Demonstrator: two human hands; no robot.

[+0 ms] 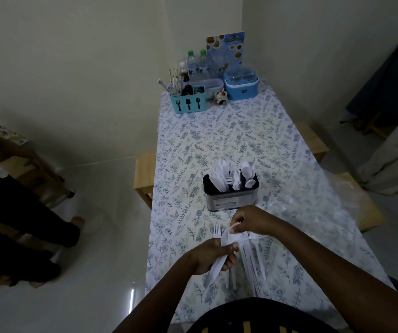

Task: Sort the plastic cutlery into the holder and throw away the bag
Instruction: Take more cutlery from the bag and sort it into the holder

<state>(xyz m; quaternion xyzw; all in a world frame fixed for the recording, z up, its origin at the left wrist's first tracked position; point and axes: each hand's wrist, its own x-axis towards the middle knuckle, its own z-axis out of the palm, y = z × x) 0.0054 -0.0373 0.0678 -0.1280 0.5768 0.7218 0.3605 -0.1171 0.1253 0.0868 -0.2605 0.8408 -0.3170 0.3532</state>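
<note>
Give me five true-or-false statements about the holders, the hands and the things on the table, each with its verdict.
1. The dark holder already has white cutlery in it. True.
2. Both hands are empty. False: the left hand grips a bunch of cutlery and the right hand pinches a piece.
3. The blue holder stands at the far end of the table. True.
4. The bottles have red caps. False: the caps are green.
5. The bag lies left of the dark holder. False: it lies to the right.
</note>
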